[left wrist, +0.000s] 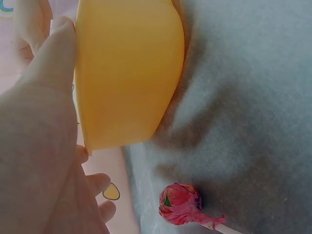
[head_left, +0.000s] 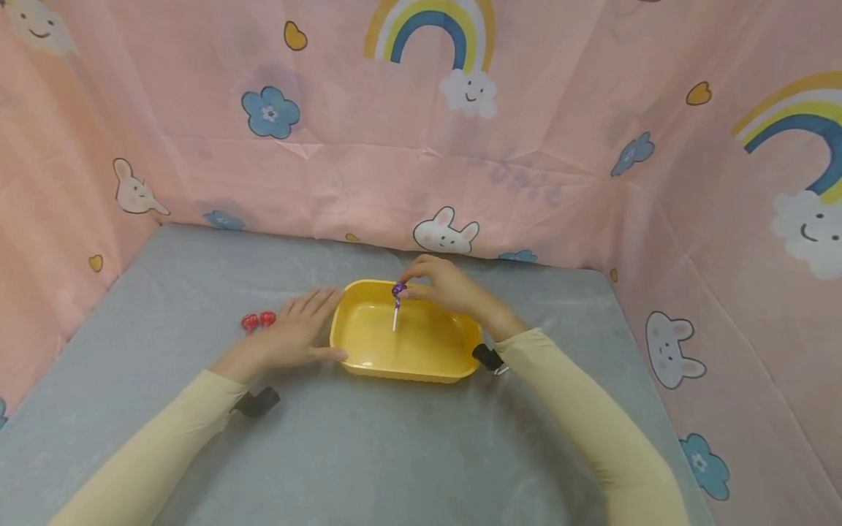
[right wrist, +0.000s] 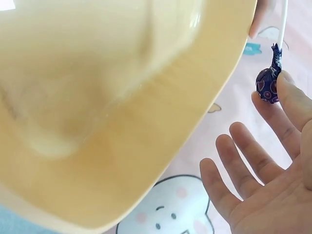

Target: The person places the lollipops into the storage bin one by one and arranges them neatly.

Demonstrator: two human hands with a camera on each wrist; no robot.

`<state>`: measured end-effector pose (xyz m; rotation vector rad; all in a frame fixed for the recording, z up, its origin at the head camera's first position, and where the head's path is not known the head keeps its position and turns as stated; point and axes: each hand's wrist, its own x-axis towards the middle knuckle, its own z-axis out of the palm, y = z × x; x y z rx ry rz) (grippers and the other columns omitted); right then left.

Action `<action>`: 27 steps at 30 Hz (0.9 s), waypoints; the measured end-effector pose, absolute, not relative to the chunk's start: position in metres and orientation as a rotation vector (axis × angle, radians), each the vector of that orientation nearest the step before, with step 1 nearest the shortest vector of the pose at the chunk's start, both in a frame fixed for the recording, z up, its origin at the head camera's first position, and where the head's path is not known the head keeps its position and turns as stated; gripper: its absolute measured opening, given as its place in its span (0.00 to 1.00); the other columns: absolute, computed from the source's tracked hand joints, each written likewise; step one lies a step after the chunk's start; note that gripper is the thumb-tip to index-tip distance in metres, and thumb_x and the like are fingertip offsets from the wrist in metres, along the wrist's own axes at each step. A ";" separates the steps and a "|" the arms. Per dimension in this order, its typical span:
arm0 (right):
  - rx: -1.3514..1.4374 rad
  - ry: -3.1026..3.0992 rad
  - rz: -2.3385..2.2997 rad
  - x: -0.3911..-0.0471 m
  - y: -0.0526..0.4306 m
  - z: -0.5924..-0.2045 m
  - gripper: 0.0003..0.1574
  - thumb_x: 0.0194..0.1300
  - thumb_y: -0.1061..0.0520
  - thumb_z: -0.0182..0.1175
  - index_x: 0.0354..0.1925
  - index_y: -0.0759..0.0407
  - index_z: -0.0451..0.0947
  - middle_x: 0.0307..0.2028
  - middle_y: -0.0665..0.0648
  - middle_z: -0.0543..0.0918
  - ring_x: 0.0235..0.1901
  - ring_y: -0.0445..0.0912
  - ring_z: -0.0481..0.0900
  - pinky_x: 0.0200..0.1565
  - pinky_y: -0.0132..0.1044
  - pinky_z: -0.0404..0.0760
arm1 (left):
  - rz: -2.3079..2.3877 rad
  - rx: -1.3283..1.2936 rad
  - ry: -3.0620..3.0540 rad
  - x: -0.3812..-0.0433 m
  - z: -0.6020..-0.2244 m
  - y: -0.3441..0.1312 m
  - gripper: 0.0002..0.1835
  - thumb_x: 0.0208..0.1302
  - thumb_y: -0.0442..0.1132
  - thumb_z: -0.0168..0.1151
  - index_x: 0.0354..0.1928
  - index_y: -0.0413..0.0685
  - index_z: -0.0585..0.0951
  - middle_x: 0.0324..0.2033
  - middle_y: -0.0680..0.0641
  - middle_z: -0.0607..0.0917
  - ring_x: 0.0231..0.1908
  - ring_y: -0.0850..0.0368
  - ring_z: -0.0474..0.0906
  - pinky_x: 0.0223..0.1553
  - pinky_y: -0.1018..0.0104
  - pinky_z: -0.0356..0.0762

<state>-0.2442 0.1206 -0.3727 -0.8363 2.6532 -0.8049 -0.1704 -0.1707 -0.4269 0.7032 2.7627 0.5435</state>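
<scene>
A purple-wrapped lollipop (head_left: pixel 398 290) is pinched between the thumb and index finger of my right hand (head_left: pixel 450 286), its white stick pointing down over the yellow basin (head_left: pixel 408 372). In the right wrist view the lollipop (right wrist: pixel 268 84) shows a dark purple wrapper, and the other fingers of that hand (right wrist: pixel 278 170) are spread apart. My left hand (head_left: pixel 296 332) rests against the basin's left end, fingers extended and thumb at the near rim. Two red-wrapped lollipops (head_left: pixel 258 321) lie on the table left of that hand; one red lollipop (left wrist: pixel 179 204) appears large in the left wrist view.
The basin stands on a grey cloth-covered table (head_left: pixel 395 453). Pink printed curtains (head_left: pixel 329 183) enclose the back and both sides. Black wrist mounts (head_left: pixel 259 402) show at each sleeve cuff. A white stick-like thing (head_left: pixel 502 370) is partly visible by the right cuff.
</scene>
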 end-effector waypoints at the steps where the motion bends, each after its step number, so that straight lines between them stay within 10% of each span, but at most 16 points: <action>1: -0.838 2.653 -0.799 -0.245 0.119 -0.373 0.18 0.66 0.44 0.64 0.50 0.50 0.85 0.51 0.53 0.79 0.51 0.50 0.77 0.58 0.47 0.77 | 0.543 0.702 2.759 -0.171 -0.427 -0.171 0.61 0.56 0.70 0.63 0.79 0.46 0.44 0.79 0.40 0.48 0.78 0.34 0.42 0.75 0.32 0.41; 27: -0.990 2.583 -0.791 -0.249 0.080 -0.387 0.17 0.67 0.48 0.64 0.50 0.52 0.85 0.51 0.53 0.86 0.55 0.54 0.79 0.66 0.49 0.73 | 0.553 0.655 2.722 -0.174 -0.431 -0.172 0.63 0.53 0.74 0.62 0.80 0.52 0.42 0.79 0.39 0.50 0.77 0.32 0.42 0.73 0.29 0.42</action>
